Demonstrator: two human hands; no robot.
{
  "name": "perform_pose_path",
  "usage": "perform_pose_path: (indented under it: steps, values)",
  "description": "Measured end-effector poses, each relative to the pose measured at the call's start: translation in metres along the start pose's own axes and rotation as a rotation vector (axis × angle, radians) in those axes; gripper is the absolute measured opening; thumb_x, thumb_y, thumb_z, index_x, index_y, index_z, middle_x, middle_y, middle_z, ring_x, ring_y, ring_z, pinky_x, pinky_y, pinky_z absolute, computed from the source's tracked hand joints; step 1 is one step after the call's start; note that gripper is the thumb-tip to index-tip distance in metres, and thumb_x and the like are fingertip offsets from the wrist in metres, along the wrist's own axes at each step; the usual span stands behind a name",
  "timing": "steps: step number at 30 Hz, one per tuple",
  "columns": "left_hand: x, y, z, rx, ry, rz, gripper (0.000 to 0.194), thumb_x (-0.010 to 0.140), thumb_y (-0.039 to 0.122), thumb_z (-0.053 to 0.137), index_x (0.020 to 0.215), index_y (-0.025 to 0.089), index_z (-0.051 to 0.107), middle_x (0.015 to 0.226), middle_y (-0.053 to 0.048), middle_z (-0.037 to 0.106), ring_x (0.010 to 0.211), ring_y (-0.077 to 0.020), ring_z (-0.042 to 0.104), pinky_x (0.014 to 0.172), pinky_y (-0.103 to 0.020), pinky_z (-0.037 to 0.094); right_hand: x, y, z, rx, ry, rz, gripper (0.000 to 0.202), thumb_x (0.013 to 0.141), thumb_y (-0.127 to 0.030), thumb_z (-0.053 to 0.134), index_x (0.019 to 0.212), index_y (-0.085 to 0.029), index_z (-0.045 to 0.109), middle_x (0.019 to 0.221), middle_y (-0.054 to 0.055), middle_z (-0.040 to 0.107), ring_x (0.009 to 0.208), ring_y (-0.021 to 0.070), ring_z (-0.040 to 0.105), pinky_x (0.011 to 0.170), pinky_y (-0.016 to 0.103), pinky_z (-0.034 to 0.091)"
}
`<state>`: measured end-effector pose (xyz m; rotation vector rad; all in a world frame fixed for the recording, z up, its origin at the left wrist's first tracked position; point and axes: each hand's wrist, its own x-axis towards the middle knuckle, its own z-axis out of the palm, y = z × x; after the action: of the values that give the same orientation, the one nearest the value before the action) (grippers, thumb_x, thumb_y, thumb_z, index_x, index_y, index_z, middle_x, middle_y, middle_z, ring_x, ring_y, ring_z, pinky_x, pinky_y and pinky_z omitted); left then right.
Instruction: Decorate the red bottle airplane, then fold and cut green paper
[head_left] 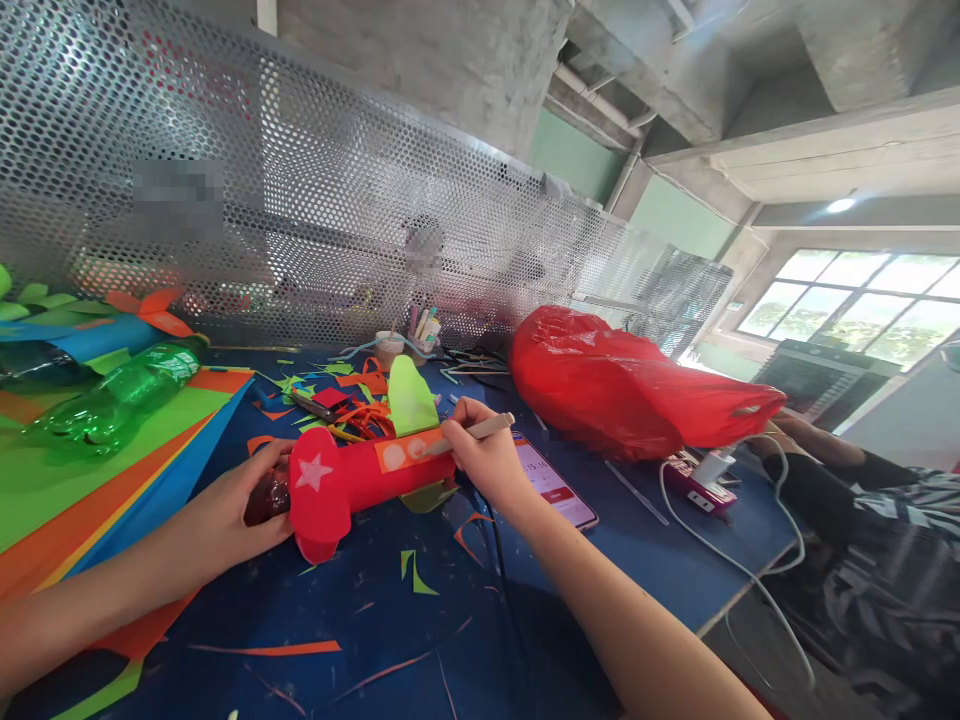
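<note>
Your right fingers [466, 432] pinched round a slim beige marker [491, 427] — your left fingers [271, 490] curled round the dark end of a red paper-wrapped bottle [367, 476], held just over the blue desk [525, 620], orange and green paper scraps [424, 578] about.

We have a red wrapped bottle [367, 474] with a pale star on its collar [319, 487] — plus an orange strip [409, 452] with pale round spots — on our dark blue table [390, 640]. The bag [637, 385] is red, the empty-looking bottle [120, 395] translucent green.
</note>
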<state>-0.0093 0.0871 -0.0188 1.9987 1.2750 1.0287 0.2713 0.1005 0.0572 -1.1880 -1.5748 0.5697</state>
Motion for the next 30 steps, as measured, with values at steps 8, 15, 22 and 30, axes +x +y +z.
perform_pose_path:
  steps: [8,15,22,30]
  values:
    - [0.000,-0.008,0.001,0.024,0.014,-0.002,0.062,0.080,0.049,0.057,0.134,0.020,0.048,0.132,-0.013,0.066,0.117,-0.0309,0.066,0.097,-0.042,0.052,0.001,0.001,-0.001,-0.003,0.005,-0.018,0.016,0.070,-0.027,0.051,0.059,-0.025,0.039,0.046,-0.007,0.040,0.046,0.0118,0.035,0.047,0.025,0.023]
    - [0.003,-0.014,0.001,-0.003,-0.037,0.004,0.060,0.081,0.047,0.059,0.134,0.023,0.046,0.132,-0.012,0.066,0.114,-0.0288,0.066,0.098,-0.042,0.051,0.001,0.001,0.000,-0.004,0.032,-0.028,0.019,0.070,-0.027,0.052,0.058,-0.025,0.037,0.047,-0.007,0.039,0.046,0.0115,0.035,0.048,0.026,0.024]
    - [0.003,-0.018,0.000,0.013,-0.032,0.008,0.063,0.082,0.048,0.057,0.138,0.022,0.046,0.136,-0.014,0.065,0.116,-0.0299,0.067,0.095,-0.042,0.054,0.002,0.002,-0.001,-0.009,0.041,-0.034,0.019,0.070,-0.027,0.051,0.058,-0.025,0.037,0.048,-0.007,0.039,0.048,0.0118,0.035,0.049,0.026,0.024]
    - [0.003,-0.021,0.000,0.027,-0.019,0.013,0.061,0.081,0.049,0.058,0.136,0.023,0.046,0.133,-0.013,0.065,0.117,-0.0307,0.065,0.098,-0.043,0.051,0.002,0.003,-0.001,0.015,0.049,-0.018,0.019,0.071,-0.028,0.053,0.060,-0.025,0.038,0.046,-0.007,0.040,0.047,0.0118,0.036,0.048,0.025,0.026]
